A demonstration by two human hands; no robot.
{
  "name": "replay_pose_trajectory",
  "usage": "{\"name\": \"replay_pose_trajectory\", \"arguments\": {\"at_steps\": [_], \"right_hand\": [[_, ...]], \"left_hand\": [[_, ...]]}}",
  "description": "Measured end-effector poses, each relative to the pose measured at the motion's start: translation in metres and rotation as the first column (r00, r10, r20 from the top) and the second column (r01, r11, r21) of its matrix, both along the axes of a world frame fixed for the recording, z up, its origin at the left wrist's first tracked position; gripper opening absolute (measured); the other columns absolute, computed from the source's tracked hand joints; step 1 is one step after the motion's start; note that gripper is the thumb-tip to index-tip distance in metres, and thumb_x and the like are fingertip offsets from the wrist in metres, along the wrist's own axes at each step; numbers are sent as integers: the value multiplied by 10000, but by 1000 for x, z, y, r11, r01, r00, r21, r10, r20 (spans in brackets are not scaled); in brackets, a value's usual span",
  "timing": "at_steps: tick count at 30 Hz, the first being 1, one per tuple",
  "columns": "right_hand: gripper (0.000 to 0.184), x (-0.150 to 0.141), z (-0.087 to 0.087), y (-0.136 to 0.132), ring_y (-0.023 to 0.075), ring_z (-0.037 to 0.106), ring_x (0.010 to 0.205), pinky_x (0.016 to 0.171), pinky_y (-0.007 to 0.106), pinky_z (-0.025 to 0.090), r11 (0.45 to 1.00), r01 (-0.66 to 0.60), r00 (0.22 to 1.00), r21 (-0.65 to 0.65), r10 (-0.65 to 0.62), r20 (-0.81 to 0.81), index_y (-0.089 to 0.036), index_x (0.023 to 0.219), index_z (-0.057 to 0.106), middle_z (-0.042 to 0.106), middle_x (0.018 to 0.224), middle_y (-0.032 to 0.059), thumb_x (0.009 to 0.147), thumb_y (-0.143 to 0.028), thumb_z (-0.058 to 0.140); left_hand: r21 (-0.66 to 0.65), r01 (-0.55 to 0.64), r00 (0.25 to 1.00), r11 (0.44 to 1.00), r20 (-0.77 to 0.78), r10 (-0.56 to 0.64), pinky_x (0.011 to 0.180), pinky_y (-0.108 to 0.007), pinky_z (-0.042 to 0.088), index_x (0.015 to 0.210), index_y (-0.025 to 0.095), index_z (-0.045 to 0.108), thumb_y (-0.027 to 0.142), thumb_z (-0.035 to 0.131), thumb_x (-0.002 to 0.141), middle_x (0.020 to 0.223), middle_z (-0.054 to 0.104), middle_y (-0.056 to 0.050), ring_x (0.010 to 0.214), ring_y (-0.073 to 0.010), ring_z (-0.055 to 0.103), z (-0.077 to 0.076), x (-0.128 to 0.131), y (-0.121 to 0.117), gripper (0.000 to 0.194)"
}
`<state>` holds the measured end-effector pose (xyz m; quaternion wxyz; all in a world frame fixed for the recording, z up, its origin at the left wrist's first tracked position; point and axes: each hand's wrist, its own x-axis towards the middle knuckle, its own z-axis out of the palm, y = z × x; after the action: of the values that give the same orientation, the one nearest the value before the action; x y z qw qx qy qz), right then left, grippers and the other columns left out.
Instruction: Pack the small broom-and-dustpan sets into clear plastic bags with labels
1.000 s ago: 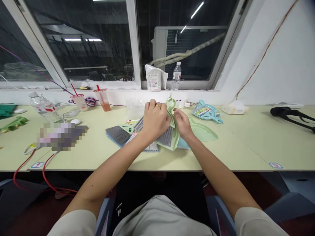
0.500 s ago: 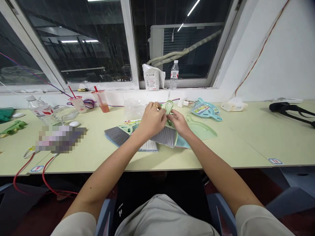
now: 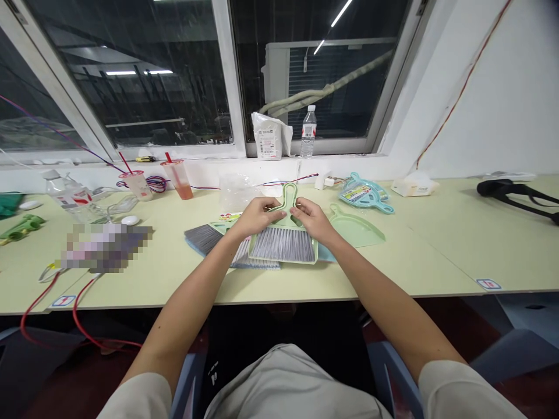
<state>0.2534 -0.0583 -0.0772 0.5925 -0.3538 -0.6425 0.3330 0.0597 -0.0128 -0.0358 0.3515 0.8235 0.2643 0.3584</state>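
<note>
L hand (image 3: pixel 255 217) & R hand (image 3: pixel 312 220) were both on a green hand broom (image 3: pixel 283 244), one each side of its neck, fingers curled over the plastic below the looped handle (image 3: pixel 289 198). Both were closed in a loose grip on it, fingertips close together but not touching. Broom lay flat on the desk (image 3: pixel 393 267), grey bristles toward the person, handle pointing to the window.

Under/beside it: a 2nd broom w/ grey & blue bristles (image 3: pixel 203 238) to the L, a teal plastic piece (image 3: pixel 324 253) just R of the bristles, and a pale green dustpan (image 3: pixel 354 230) further R, near R hand. Clear plastic bag (image 3: pixel 236 193) lay behind the hands. Teal dustpan in its packaging (image 3: pixel 365 194) sat further back on the R.

Also on desk: 2 plastic cups w/ red straws (image 3: pixel 179 179), tissue pack (image 3: pixel 414 185), black strap (image 3: pixel 515 191). Water bottle (image 3: pixel 308 132) & white packet (image 3: pixel 267 137) stood on the window sill.
</note>
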Motion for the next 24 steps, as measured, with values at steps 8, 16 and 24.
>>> {"name": "replay_pose_trajectory", "arguments": {"at_steps": [8, 16, 24], "right_hand": [[319, -4, -1, 2, 128, 458, 608, 580, 267, 365, 999, 16, 1000, -50, -17, -26, -223, 768, 616, 521, 656, -39, 775, -485, 798], [242, 20, 1, 17, 150, 618, 656, 625, 272, 484, 929, 257, 848, -266, -349, -400, -235, 822, 609, 660, 737, -34, 697, -358, 777], [243, 34, -10, 31, 185, 643, 613, 573, 332, 518, 907, 230, 765, -352, -392, -511, -236, 779, 556, 685, 720, -17, 699, -354, 753]], "left_hand": [[-35, -15, 999, 999, 32, 16, 617, -283, 400, 749, 163, 680, 441, 745, 775, 680, 597, -1, 647, -139, 514, -8, -1, 0, 286], [205, -515, 843, 832, -56, 535, 797, -324, 506, 935, 155, 729, 320, 592, 879, 959, 760, -111, 865, -222, 679, 9, -53, 68, 221], [300, -612, 285, 732, -779, 558, 724, -372, 508, 702, 144, 686, 285, 848, 629, 707, 718, -160, 822, -334, 695, 1, -99, 146, 227]]}}
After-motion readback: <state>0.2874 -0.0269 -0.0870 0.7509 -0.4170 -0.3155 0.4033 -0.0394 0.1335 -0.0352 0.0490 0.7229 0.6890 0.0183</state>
